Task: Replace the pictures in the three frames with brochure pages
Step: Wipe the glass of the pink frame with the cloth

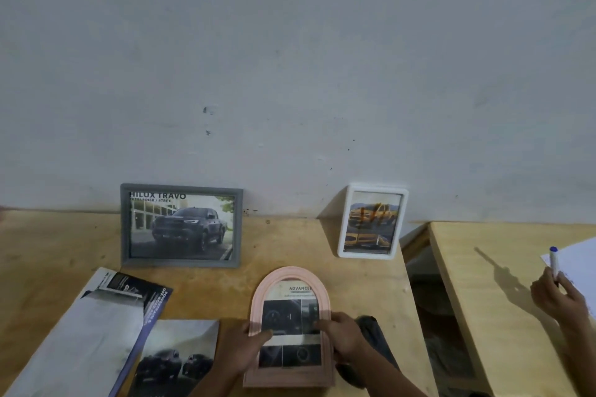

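A pink arched frame (290,280) stands tilted near the table's front, with a brochure page of dark dashboard pictures inside. My left hand (240,348) grips its left edge, thumb across the front. My right hand (343,333) grips its right edge the same way. A grey frame (181,226) with a dark pickup page leans on the wall at the back left. A white frame (372,221) with an orange truck page leans on the wall at the back right.
Loose brochure pages (93,325) lie at the front left, one with dark trucks (175,358). A dark object (371,332) lies behind my right hand. Another person's hand (558,296) holds a blue-capped marker (554,263) over a second table (483,284) at right, across a gap.
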